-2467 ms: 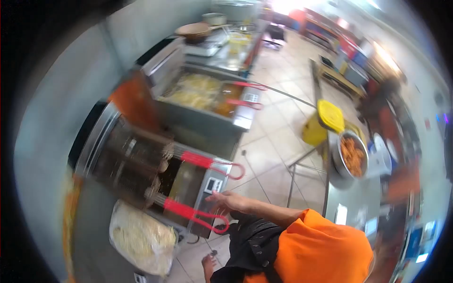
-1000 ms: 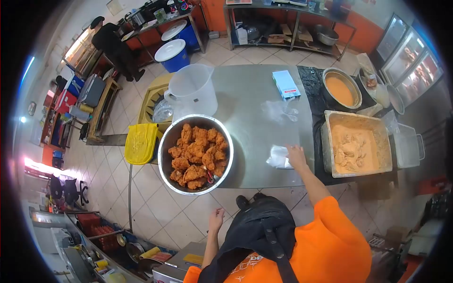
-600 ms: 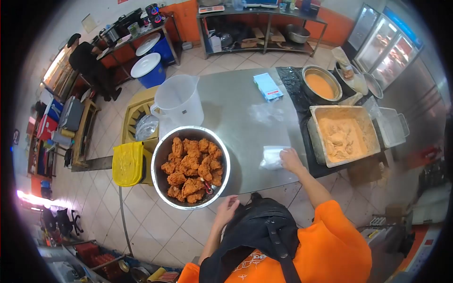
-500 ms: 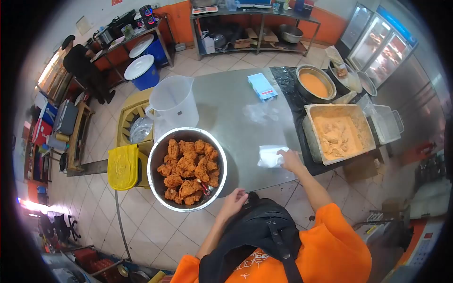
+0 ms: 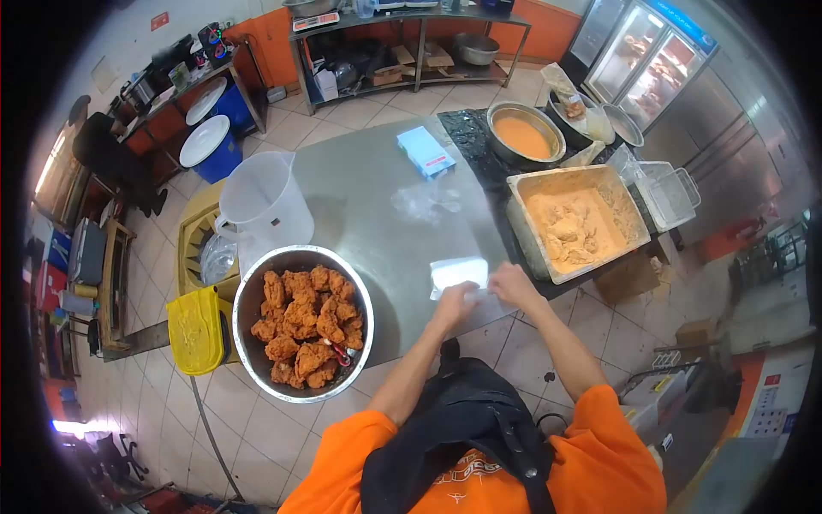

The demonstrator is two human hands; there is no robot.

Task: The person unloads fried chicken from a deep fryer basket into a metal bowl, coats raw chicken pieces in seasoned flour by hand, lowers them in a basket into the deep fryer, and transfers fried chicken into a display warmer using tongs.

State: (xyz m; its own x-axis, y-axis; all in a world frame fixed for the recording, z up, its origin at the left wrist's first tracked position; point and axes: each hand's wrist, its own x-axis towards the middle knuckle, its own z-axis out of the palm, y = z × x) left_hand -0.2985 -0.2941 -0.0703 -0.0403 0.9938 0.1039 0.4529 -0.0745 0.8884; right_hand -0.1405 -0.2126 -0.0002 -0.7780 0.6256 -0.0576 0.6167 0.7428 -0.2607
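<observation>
A folded white packet (image 5: 458, 273) of thin sheet material lies near the front edge of the steel table (image 5: 377, 197). My left hand (image 5: 456, 305) is at its lower edge with the fingers curled in. Close by on the right, my right hand (image 5: 512, 285) is also closed, at the packet's right side. Thin see-through plastic shows around the hands, but what the fingertips pinch is too small to make out. Behind the packet lies crumpled clear plastic (image 5: 425, 202). Farther back is a light blue box (image 5: 425, 152).
On the left stand a steel bowl (image 5: 369, 330) of fried chicken with red-handled tongs and a clear jug (image 5: 265, 201). To the right are a tray (image 5: 515, 218) of battered pieces and a pot (image 5: 524, 135) of orange liquid. A person (image 5: 116, 154) stands far left.
My left hand has come up from the table's front edge to the packet. My right hand has closed at the packet's right side. The camera view has shifted to the right.
</observation>
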